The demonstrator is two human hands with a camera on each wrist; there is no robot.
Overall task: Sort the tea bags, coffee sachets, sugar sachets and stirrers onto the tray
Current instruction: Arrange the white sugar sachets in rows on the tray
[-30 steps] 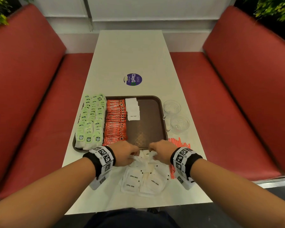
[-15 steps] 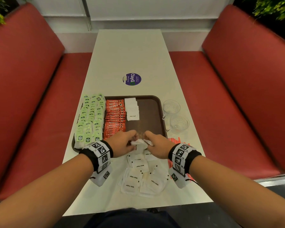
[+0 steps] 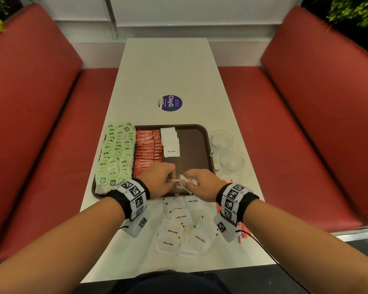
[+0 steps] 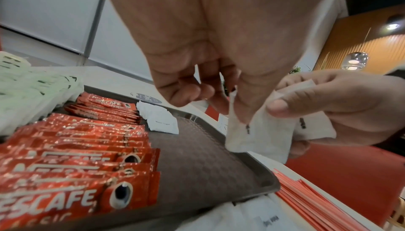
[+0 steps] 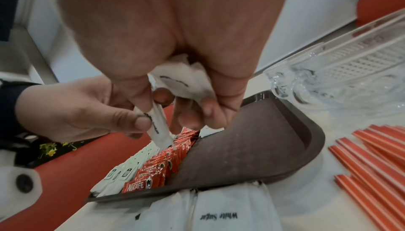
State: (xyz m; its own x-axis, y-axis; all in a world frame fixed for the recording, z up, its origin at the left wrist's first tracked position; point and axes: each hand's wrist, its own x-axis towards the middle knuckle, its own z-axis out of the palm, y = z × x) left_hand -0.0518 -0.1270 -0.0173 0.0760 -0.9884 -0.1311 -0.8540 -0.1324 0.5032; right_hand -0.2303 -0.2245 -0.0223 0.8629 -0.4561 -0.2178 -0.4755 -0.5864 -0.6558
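Head view: both hands meet above the near edge of the brown tray (image 3: 202,145). The left hand (image 3: 157,181) and right hand (image 3: 202,183) each pinch white sugar sachets (image 3: 182,181). On the tray, green tea bags (image 3: 115,155), red coffee sachets (image 3: 148,151) and a sugar row (image 3: 170,143) run away from the person. Loose sugar sachets (image 3: 183,228) lie on the table (image 3: 168,71); two glass cups (image 3: 226,149) stand right.

Left wrist view: thumb and finger clamp one sachet (image 4: 252,131) hanging downward.

Right wrist view: orange stirrers (image 5: 372,174) lie beside the tray, too overlapped to count.
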